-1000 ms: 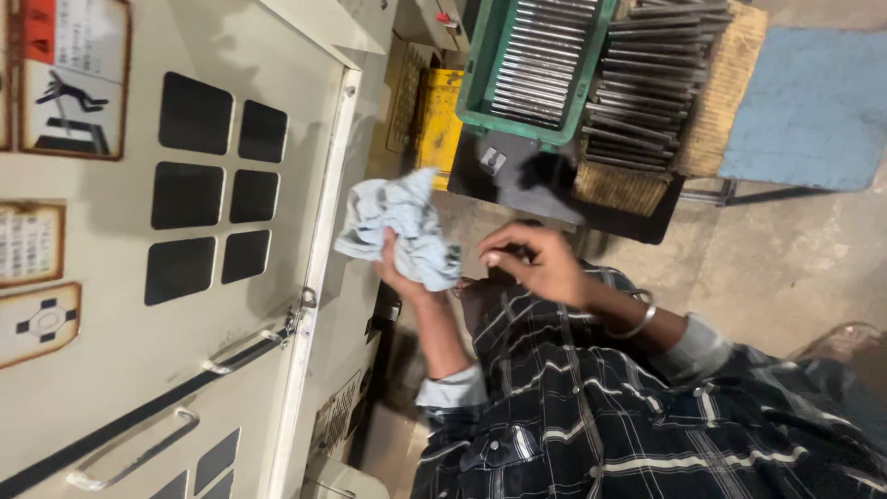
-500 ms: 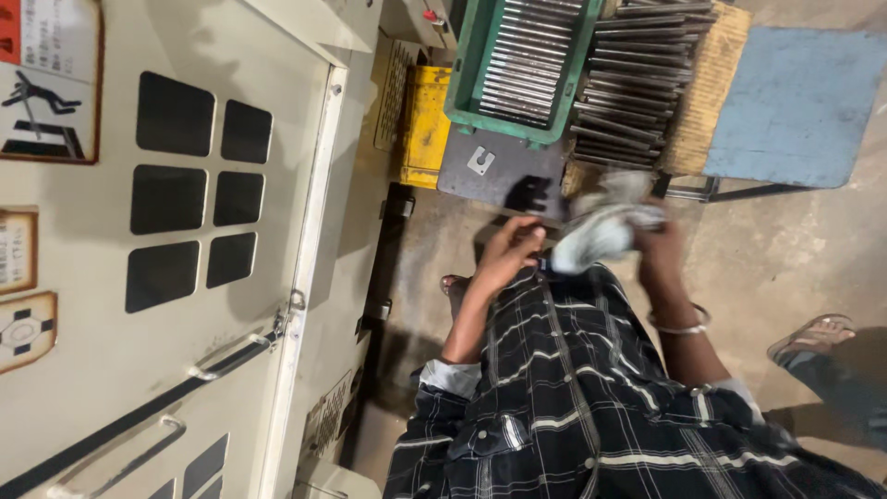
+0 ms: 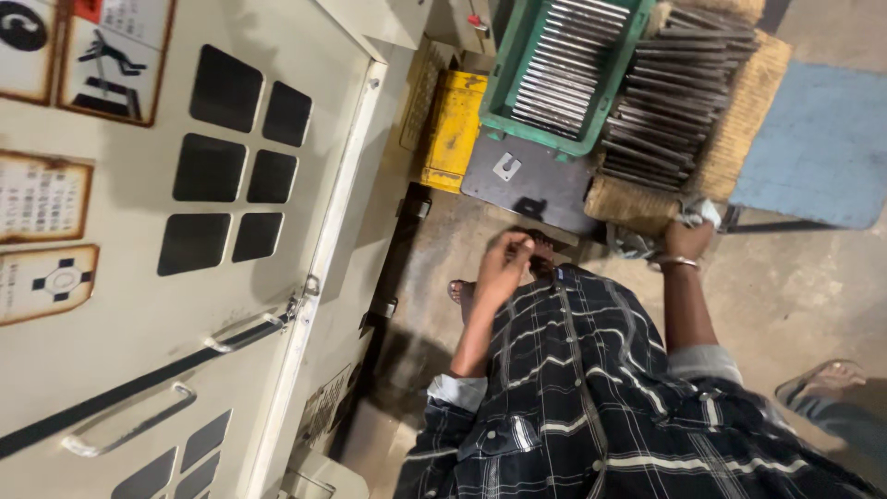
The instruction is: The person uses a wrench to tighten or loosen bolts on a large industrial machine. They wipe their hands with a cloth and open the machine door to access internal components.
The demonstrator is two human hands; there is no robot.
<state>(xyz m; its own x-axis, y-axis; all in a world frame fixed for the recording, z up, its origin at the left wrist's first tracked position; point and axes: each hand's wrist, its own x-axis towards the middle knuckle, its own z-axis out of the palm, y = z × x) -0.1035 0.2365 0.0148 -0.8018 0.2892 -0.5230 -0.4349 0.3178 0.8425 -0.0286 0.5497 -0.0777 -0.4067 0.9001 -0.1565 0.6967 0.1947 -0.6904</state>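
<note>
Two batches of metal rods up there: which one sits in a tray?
The left batch of metal rods: it lies inside the green tray. The right batch is stacked loose on a straw-coloured mat, with no tray around it.

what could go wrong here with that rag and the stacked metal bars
The right hand presses a light rag against the edge of the stacked metal bars; a nudge might slide loose bars off the woven mat. The rag could snag on bar ends. A foot in an open sandal stands below the platform, exposed if a bar falls. The left hand is curled near the shirt, not steadying anything.
</note>
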